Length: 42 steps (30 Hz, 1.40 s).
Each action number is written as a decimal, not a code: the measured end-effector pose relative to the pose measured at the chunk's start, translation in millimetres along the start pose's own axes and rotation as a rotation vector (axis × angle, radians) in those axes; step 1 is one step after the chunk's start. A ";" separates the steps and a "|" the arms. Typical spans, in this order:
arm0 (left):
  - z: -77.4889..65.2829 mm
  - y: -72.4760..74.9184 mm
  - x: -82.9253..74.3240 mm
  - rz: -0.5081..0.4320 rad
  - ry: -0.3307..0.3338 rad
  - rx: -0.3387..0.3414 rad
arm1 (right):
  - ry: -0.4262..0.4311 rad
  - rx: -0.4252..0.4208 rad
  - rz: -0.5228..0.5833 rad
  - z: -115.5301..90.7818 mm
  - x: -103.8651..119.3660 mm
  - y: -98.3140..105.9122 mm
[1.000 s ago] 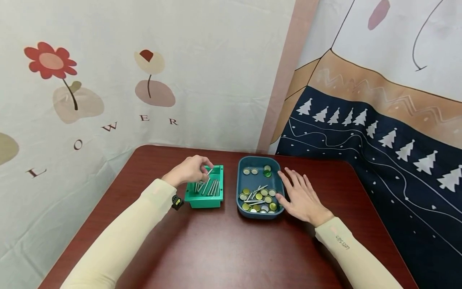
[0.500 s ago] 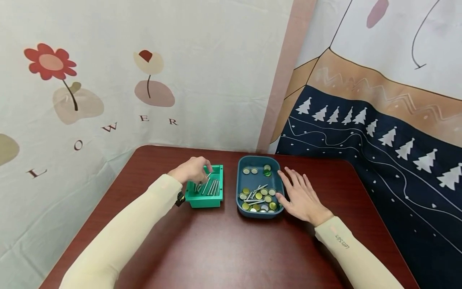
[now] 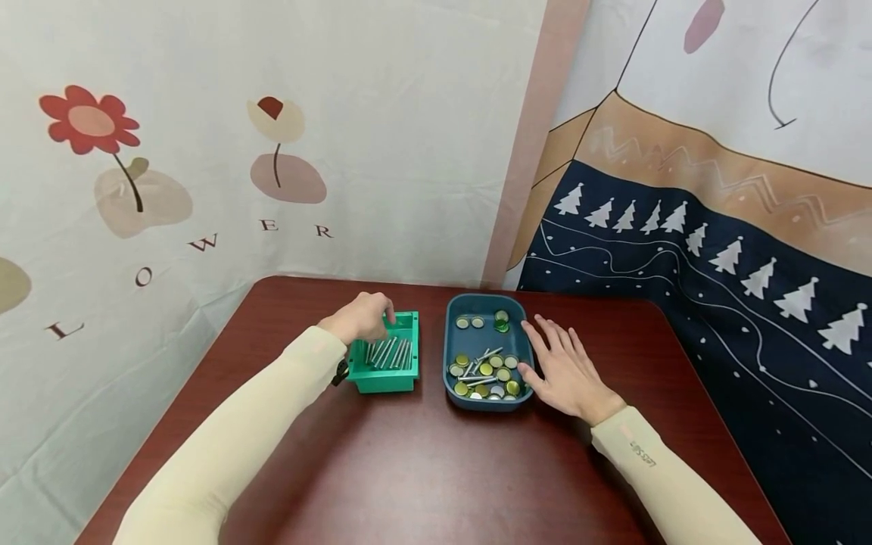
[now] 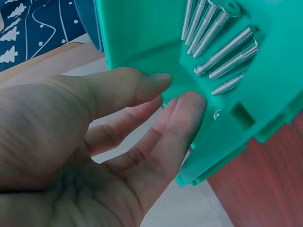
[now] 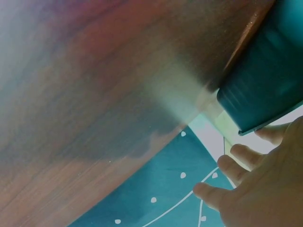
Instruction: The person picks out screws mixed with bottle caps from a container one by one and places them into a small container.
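Note:
My left hand is over the back left of a green plastic bin. In the left wrist view its thumb and fingers are parted, with nothing between them. Several silver bolts lie side by side on the bin's floor, beyond the fingertips. My right hand has its fingers spread at the right rim of a blue tray, thumb and forefinger right at the edge. Inside that tray are several bottle caps, yellow, silver and green, mostly at the near end, with a few bolts among them.
Both containers stand side by side on a dark red-brown table, with a narrow gap between them. Behind the table hangs a pale cloth with printed flowers; a navy cloth with white trees hangs at the right.
The bolt my left hand was pinching has been let go into the green bin, and that hand's fingers have parted. My right hand has stayed at the blue tray.

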<state>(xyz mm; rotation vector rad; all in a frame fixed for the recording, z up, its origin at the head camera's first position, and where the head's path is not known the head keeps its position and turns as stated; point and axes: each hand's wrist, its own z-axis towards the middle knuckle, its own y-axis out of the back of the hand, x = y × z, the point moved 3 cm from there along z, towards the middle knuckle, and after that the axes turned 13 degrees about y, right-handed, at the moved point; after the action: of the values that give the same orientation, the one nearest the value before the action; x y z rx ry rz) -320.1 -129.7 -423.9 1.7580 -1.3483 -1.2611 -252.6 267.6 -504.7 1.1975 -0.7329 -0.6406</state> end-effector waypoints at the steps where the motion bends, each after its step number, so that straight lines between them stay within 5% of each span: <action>1: -0.5 0.6 -0.1 0.005 -0.007 -0.017 | -0.002 0.000 0.000 0.1 -0.1 0.1; 10: -6.6 0.1 -3.8 -0.018 -0.105 -0.139 | -0.014 0.007 0.019 -0.3 -0.1 -0.3; 22: -11.3 -0.4 -17.7 -0.025 -0.164 -0.191 | -0.031 0.023 0.030 -0.2 -1.8 -0.4; 34: -19.8 -11.4 -36.8 0.106 -0.236 -0.355 | -0.018 0.019 0.029 -0.4 0.0 -0.7; 42: -26.7 -17.4 -52.5 0.181 -0.249 -0.404 | -0.015 0.013 0.029 0.1 -0.7 -0.3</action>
<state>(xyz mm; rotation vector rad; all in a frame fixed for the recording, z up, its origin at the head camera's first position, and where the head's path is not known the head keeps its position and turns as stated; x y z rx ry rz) -290.9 -77.2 -411.5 1.2083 -1.2428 -1.5579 -253.2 268.0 -505.0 1.1932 -0.7675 -0.6220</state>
